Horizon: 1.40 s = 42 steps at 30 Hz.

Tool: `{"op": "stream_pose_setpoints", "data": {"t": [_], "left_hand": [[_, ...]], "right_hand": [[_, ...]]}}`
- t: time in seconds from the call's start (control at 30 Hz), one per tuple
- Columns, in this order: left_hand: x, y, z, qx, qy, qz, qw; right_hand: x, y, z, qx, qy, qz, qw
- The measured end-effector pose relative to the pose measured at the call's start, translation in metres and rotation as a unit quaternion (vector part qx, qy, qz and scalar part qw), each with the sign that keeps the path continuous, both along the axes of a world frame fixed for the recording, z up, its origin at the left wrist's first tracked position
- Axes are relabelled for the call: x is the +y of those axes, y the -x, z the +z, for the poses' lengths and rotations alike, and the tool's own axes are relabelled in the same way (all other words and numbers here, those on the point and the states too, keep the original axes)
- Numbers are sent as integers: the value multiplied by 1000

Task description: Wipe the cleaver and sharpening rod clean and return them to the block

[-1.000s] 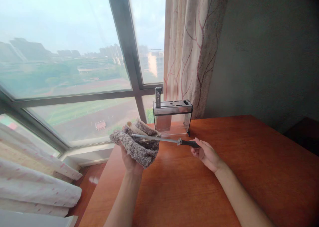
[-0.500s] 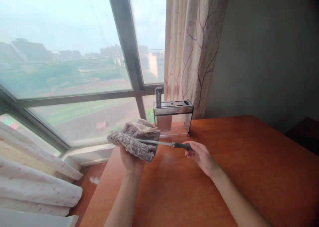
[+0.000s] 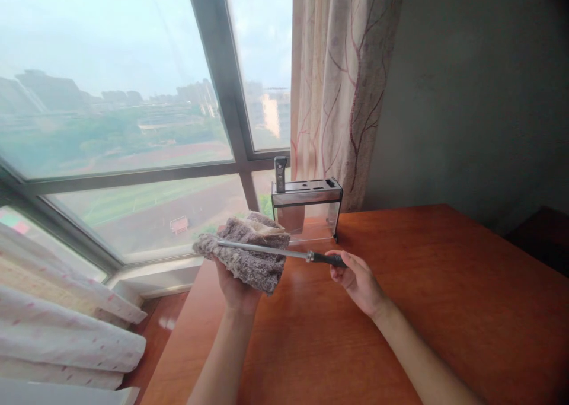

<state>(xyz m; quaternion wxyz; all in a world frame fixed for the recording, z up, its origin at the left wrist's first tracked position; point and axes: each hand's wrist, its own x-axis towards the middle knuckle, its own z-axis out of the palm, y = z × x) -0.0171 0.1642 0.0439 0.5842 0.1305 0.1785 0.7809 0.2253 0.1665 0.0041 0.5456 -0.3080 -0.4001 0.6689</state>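
Observation:
My left hand is under a fuzzy grey-brown cloth and holds it up above the table; most of its fingers are hidden by the cloth. My right hand grips the black handle of a honing steel. The thin metal rod points left and lies across the cloth, its far end resting near the cloth's left part. Behind the cloth stands a knife block with clear sides and a metal top. One knife with a grey handle sits upright in its left slot.
The reddish-brown wooden table stretches away to the right. A large window runs along the left and back. Patterned curtains hang behind the knife block, and more curtain hangs at the lower left. A dark wall is at right.
More of the steel's rod now shows on top of the cloth, where a fold covered it before. The cloth has opened a little and shifted slightly right.

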Motion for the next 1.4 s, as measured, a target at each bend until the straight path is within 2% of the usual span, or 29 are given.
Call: {"op": "stream_pose_setpoints", "data": {"t": [0.07,0.13,0.2,0.27,0.4,0.5,0.57,0.6,0.7,0.77,0.83,0.9,1.03,1.07,1.13,1.2,1.27,1.4], "left_hand": [[0,-4,0,-1,0,-6,1000],[1,-6,-2,-3,9,-12,1000],[2,-8,-5,-4,30,-22,999],[2,-12,-7,-5,56,-30,998],[0,-22,-12,16,85,-39,995],[0,-28,-14,35,103,-45,993],[1,-28,-16,46,114,-36,992],[3,-27,-16,50,119,-23,991],[8,-22,-16,47,131,14,990],[10,-18,-15,34,133,23,990],[11,-14,-13,17,132,24,991],[12,-8,-11,-4,126,23,992],[11,5,-6,-32,85,33,995],[11,9,-5,-35,71,42,996],[10,16,-4,-34,40,66,996],[9,22,-4,-28,17,87,996],[8,27,-6,-24,6,94,995],[8,26,-12,-35,2,100,994]], "right_hand": [[-10,18,-4,-18,1,80,997],[-19,33,-8,-65,-28,151,986],[-24,42,-10,-112,-63,179,975],[-24,45,-11,-139,-85,168,972],[-20,42,-13,-165,-104,95,976],[-19,38,-16,-211,-137,64,966],[-19,36,-17,-272,-196,46,941],[-19,35,-17,-308,-240,34,920],[-18,32,-14,-409,-371,-6,834],[-16,28,-9,-450,-415,-20,791],[-15,24,-4,-468,-423,-22,775],[-15,21,0,-456,-404,-15,793],[-16,16,5,-347,-274,46,896],[-16,16,5,-316,-238,68,916],[-16,15,5,-274,-186,107,938],[-15,16,3,-261,-166,129,942],[-15,18,2,-272,-177,134,936],[-18,27,-1,-335,-240,78,908]]}}
